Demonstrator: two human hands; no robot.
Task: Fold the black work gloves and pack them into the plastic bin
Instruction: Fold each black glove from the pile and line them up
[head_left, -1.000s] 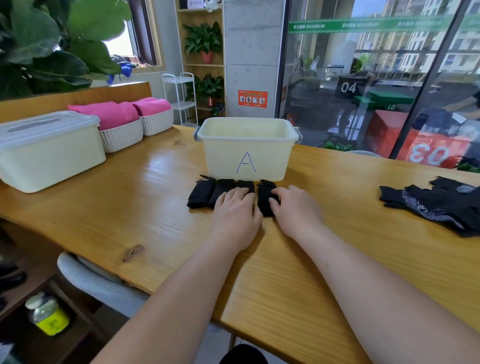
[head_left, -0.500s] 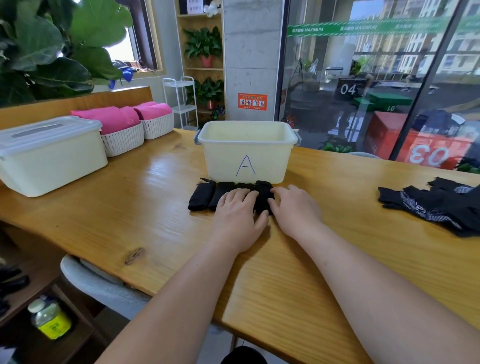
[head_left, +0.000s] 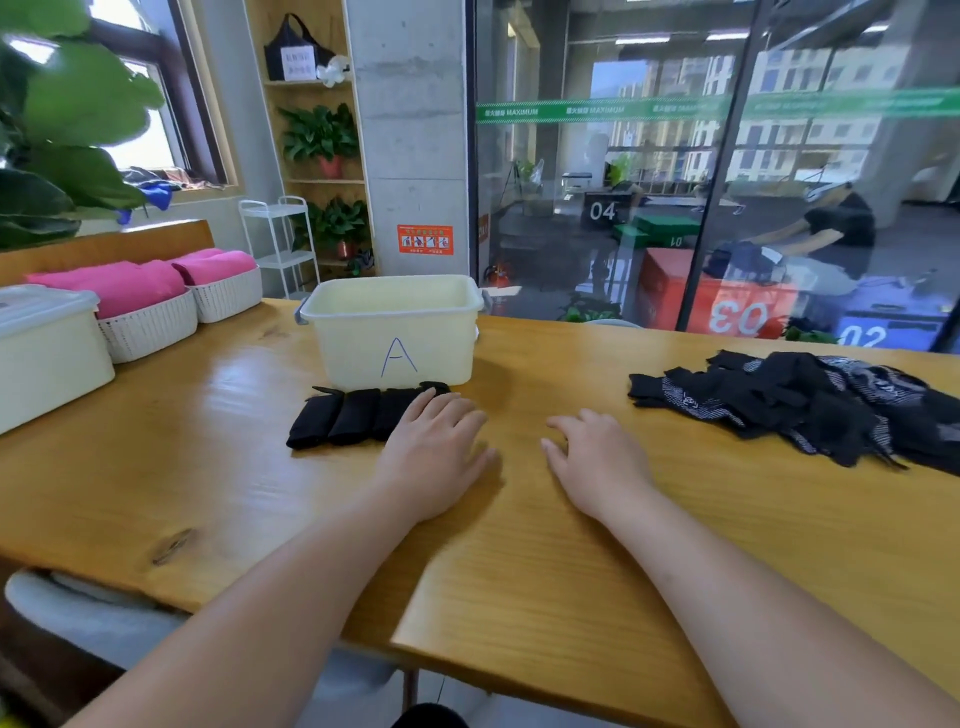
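Folded gloves (head_left: 358, 415) lie in a tight black row at the centre of the frame, on the worktop (head_left: 208, 467) just in front of the plastic bin (head_left: 441, 343) marked A. They are not packed yet.

Half a second ago you had both hands pressed side by side on the right end of that row. Now your right hand (head_left: 597, 462) has come off it and slid toward the right of the frame. It lies flat on bare wood, grip wide and holding nothing, between the row and the loose gloves (head_left: 810, 410) heaped at the right edge. Your left hand (head_left: 434, 457) stays on the row's right end, fingers straight, pressing rather than gripping.

That reads as the latest fold being finished and squared up, with your right hand likely heading for the next glove. The row itself has not shifted.
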